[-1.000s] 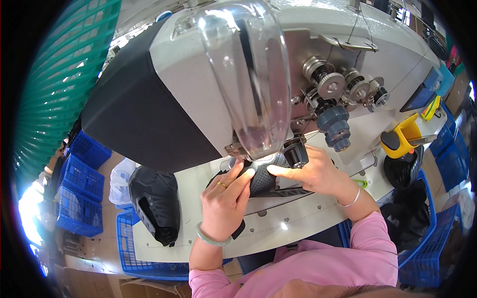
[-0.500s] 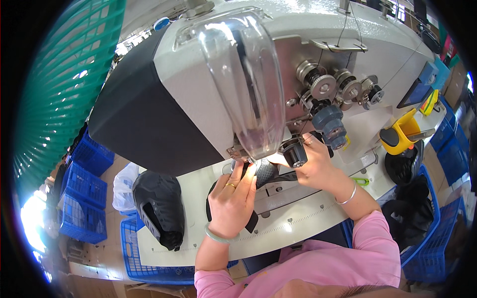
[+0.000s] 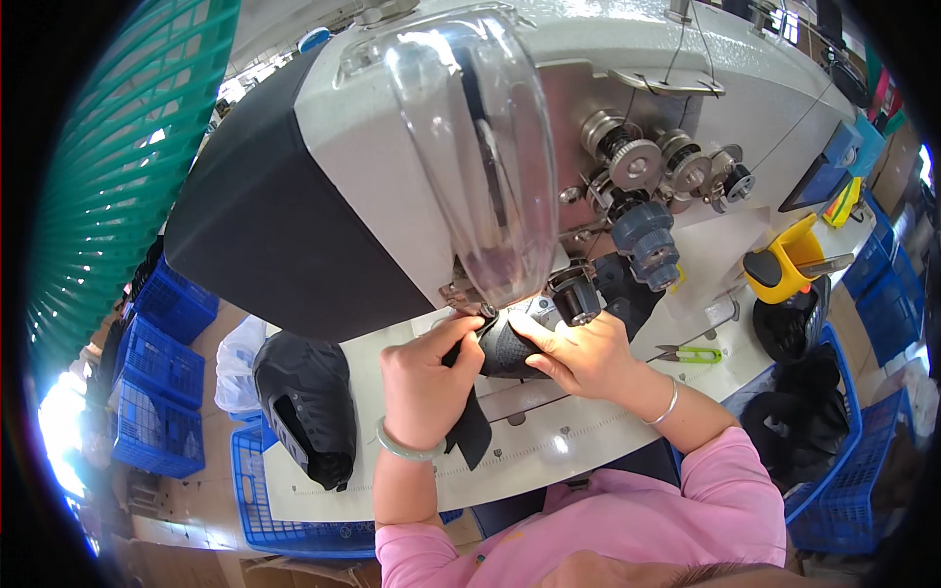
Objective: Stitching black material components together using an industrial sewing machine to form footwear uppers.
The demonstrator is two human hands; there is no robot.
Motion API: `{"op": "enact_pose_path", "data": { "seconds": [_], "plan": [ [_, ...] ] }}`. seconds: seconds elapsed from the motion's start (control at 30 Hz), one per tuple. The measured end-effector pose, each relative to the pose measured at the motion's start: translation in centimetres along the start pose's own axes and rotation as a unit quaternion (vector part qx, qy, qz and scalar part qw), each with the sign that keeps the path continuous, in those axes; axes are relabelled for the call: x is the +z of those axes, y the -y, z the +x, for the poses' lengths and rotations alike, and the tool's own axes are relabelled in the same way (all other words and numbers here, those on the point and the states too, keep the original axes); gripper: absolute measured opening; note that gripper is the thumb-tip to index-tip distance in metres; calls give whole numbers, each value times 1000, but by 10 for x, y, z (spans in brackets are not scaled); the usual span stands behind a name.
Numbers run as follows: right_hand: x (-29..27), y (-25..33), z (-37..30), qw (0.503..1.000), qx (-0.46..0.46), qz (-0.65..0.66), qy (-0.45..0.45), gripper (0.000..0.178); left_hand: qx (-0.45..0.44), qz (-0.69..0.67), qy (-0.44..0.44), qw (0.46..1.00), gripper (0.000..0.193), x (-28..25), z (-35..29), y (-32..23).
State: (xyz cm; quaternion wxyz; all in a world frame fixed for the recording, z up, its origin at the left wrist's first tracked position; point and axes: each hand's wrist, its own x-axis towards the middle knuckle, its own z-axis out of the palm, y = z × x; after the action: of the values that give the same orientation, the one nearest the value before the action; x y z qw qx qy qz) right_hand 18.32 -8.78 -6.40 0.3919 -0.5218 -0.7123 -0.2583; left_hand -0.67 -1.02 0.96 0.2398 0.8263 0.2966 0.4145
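Observation:
A black textured fabric piece [image 3: 508, 353], perhaps part of a shoe upper, is under the head of a sewing machine [image 3: 382, 196], below its clear plastic guard [image 3: 480, 167]. My left hand [image 3: 428, 377] pinches the piece's left edge close to the needle area; the needle itself is hidden. On the other side, my right hand [image 3: 588, 358] grips the same piece with its thumb stretched along the top. A black strip [image 3: 472, 431] hangs down beside my left wrist. More of the black material [image 3: 632, 294] shows behind my right hand.
Black moulded pieces [image 3: 306, 407] lie at the table's left end. Green-handled snips [image 3: 694, 355] rest right of my right hand, near a yellow holder [image 3: 787, 269]. Blue baskets [image 3: 250, 490] stand below the table; one at right [image 3: 851, 412] holds black pieces.
My left hand has gone from fingers laid flat to a pinch at the edge. My right hand has come down and left onto the fabric, uncovering the snips. The black piece has turned.

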Motion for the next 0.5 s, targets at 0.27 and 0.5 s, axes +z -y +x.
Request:
{"op": "enact_pose_path", "data": {
  "seconds": [0.27, 0.5],
  "plan": [
    [-12, 4, 7, 999, -8, -17, 30, 40, 163, 91, -18, 982, 21, 9, -9, 15],
    [-14, 0, 16, 999, 7, 4, 46, 33, 195, 139, -5, 971, 24, 7, -13, 14]
  ]
}}
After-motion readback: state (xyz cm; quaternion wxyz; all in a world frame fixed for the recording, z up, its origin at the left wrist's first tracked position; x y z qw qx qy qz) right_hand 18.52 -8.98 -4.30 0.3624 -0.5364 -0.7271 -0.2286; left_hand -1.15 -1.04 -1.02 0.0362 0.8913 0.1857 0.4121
